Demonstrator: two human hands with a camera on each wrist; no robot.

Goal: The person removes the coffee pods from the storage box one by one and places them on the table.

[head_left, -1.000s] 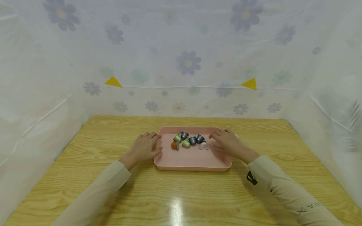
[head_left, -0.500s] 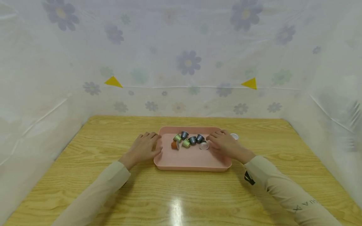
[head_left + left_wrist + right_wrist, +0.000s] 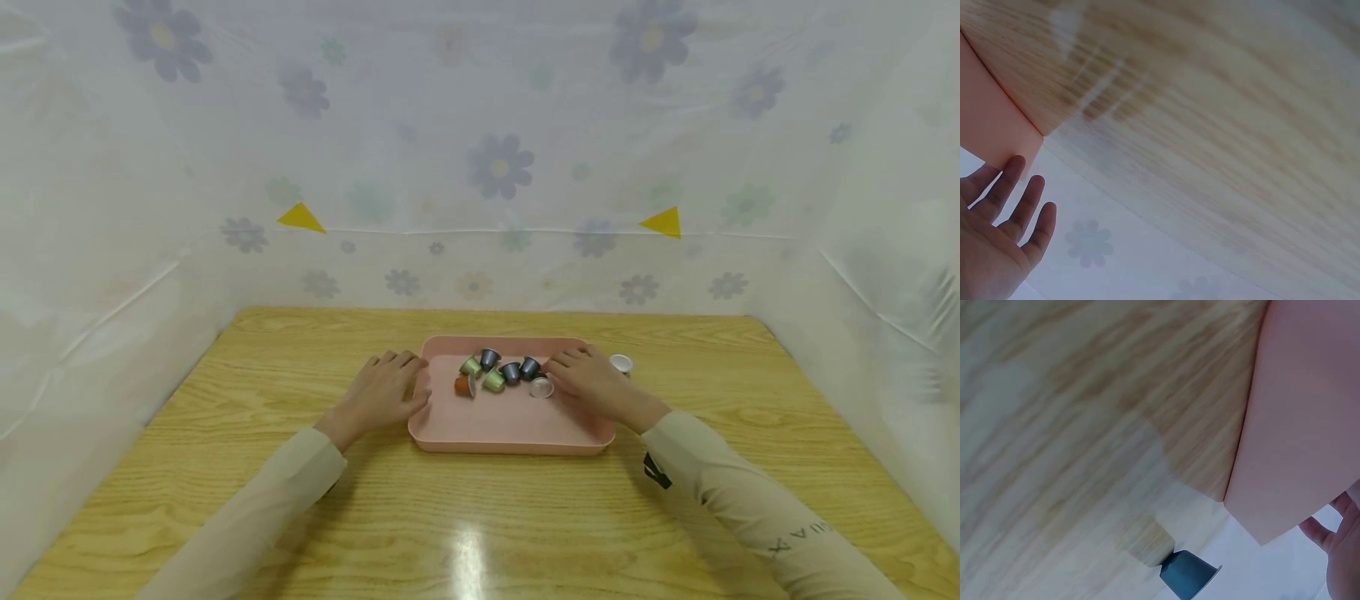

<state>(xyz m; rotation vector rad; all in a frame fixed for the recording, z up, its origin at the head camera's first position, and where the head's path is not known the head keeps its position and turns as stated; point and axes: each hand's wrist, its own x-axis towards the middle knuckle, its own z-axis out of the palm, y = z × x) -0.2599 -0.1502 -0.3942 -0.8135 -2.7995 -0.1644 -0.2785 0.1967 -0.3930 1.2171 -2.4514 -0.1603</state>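
A pink tray (image 3: 510, 425) holds several coffee capsules in the head view: an orange capsule (image 3: 463, 386), green ones (image 3: 493, 381), dark blue-grey ones (image 3: 511, 373), and one with its pale lid (image 3: 542, 388) facing up. My left hand (image 3: 380, 389) is at the tray's left rim, fingers relaxed, nothing gripped; the left wrist view shows its spread fingers (image 3: 1035, 194) beside the tray's corner. Over the right part of the tray is my right hand (image 3: 596, 383), its fingertips close beside the nearest dark capsule. Its palm side is hidden from the head view.
Another capsule (image 3: 621, 363) stands on the wooden table (image 3: 300, 517) just outside the tray's right side; in the right wrist view this capsule (image 3: 1188, 575) looks dark teal. A flower-patterned curtain (image 3: 495, 267) closes off the back, with plain white sheeting at both sides.
My right hand has shifted slightly left over the tray toward the capsules, uncovering the capsule outside the tray. My left hand and the capsules have stayed in place.
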